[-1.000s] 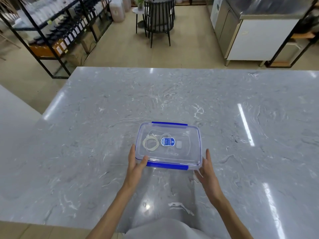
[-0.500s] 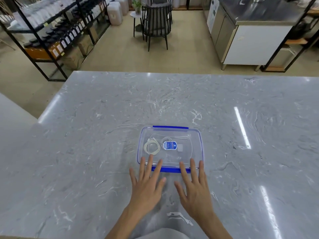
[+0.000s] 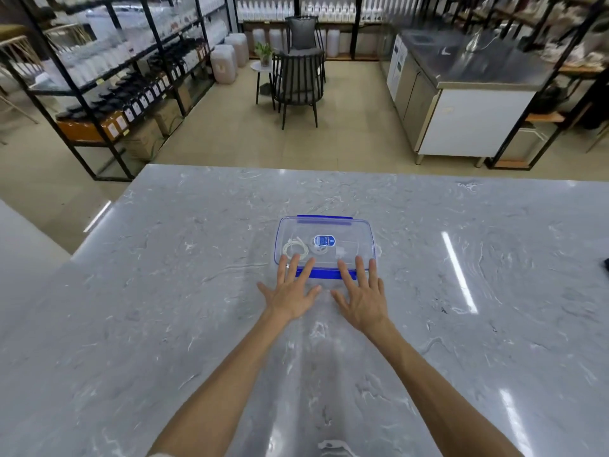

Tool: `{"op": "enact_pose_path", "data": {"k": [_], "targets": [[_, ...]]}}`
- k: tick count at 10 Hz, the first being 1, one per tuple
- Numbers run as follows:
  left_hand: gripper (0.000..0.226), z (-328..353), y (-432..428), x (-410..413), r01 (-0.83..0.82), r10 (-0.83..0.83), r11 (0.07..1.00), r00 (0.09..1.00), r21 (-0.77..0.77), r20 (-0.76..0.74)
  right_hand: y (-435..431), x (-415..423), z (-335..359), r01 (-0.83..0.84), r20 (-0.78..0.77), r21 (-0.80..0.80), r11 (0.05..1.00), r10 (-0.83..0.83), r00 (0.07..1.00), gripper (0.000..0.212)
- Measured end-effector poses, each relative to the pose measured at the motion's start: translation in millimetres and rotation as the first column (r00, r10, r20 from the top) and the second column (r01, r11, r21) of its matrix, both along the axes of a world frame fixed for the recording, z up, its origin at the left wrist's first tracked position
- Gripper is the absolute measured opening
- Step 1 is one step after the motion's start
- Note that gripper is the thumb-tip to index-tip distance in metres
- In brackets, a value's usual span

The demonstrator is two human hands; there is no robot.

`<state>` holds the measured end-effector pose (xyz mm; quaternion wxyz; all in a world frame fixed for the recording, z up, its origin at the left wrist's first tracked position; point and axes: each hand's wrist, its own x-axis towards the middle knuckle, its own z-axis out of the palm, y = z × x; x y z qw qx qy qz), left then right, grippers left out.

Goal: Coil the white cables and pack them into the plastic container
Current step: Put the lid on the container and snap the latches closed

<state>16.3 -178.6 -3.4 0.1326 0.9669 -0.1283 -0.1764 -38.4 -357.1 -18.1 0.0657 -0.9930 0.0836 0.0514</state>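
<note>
A clear plastic container [image 3: 361,230] with a lid and blue clips lies on the marble table [image 3: 164,324]. Inside it I see a coiled white cable [image 3: 294,249] at the left, a second coil under a blue label [image 3: 324,241], and a small white plug [image 3: 341,251]. My left hand [image 3: 291,293] and my right hand [image 3: 361,296] lie flat, fingers spread, side by side at the container's near edge. Their fingertips rest on the lid's front rim and the near blue clip [image 3: 324,274]. Neither hand holds anything.
The table's far edge [image 3: 329,169] faces an aisle with a dark chair [image 3: 298,80], black shelving [image 3: 115,77] at the left and a steel counter [image 3: 461,103] at the right. A small dark object [image 3: 605,262] sits at the table's right edge.
My hands left the container's sides, came together at its near edge and now lie flat on its front rim. The view has tilted up and the container sits farther from me.
</note>
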Motion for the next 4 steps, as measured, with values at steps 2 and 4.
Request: {"op": "enact_pose_path", "data": {"k": [2,4], "targets": [[0.071,20.3,-10.2,21.0,-0.001,0.008,0.998,0.995,0.065,-0.103,-6.3,22.0,12.8,-0.006,-0.087,-0.024,1.0,0.003,0.996,0.073],[0.074,32.9,-2.3,24.1,0.081,-0.083,0.981,0.997,0.175,0.004,-13.0,24.8,42.4,-0.032,-0.116,0.076,0.997,0.041,0.992,0.074]]}}
